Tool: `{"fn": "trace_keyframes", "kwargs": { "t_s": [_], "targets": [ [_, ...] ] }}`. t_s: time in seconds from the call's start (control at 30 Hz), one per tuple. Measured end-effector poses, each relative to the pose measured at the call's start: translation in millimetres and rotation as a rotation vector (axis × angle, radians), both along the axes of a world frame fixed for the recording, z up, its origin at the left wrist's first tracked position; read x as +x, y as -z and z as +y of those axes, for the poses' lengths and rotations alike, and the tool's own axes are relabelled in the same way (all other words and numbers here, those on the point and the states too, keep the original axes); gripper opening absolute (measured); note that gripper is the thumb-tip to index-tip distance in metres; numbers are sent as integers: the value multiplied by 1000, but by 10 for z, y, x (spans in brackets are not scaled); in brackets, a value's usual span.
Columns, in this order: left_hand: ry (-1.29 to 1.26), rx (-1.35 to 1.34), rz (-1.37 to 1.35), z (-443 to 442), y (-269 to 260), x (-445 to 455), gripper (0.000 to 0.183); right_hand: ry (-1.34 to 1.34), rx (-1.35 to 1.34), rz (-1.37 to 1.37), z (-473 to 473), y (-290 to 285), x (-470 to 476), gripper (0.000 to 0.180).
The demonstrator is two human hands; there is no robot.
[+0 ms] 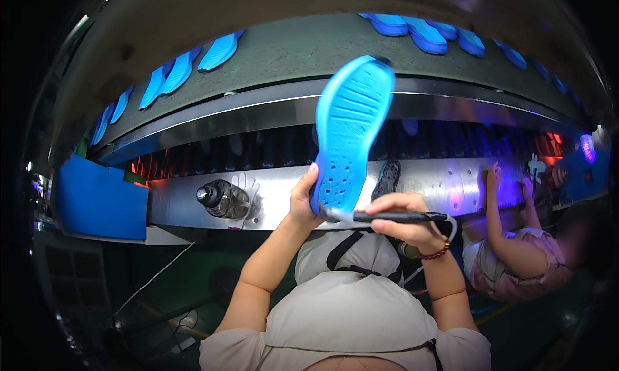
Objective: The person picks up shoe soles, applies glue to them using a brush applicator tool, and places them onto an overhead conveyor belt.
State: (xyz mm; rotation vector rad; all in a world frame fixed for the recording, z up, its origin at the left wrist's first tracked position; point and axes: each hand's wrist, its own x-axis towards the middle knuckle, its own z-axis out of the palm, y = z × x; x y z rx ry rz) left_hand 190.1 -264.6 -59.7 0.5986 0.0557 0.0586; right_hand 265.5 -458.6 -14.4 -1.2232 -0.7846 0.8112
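Observation:
A bright blue shoe sole (355, 124) with small holes at its near end stands out in front of me, raised over the metal ledge. My left hand (305, 197) grips its near left edge, thumb on the side. Between the fingers of my right hand (404, 218) lies a black pen-like brush (394, 217) with a pale tube at its rear. Its pale, blurred tip is at the sole's near end; whether it touches cannot be told. Behind my right hand, a dark perforated sole (387, 180) rests on the ledge.
Several blue soles (425, 35) lie on the green-grey belt (290, 52) beyond a metal rail (271, 111). A dark bottle (225, 198) and a pale glove (248, 187) are on the metal ledge (184, 202). At left stands a blue box (101, 197); a co-worker (517, 255) sits at right.

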Motion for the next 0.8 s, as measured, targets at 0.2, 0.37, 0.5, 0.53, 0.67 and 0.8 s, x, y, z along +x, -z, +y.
{"fn": "trace_keyframes", "kwargs": {
  "t_s": [0.2, 0.37, 0.5, 0.53, 0.67, 0.8],
  "targets": [
    [290, 294, 105, 180, -345, 82, 53, -155, 65, -433, 114, -74, 222, 19],
    [446, 283, 302, 258, -416, 74, 52, -495, 145, -492, 78, -259, 362, 21],
    [588, 427, 292, 341, -496, 114, 49, -438, 68, -515, 165, -302, 470, 21],
    [653, 598, 212, 365, -469, 129, 48, -475, 67, -549, 139, -318, 471, 21],
    [590, 489, 292, 353, -527, 28, 46, -472, 45, -590, 33, -388, 532, 22],
    [553, 488, 353, 432, -495, 0, 47, -357, 27, -595, 22, -257, 473, 21]
  ]
}}
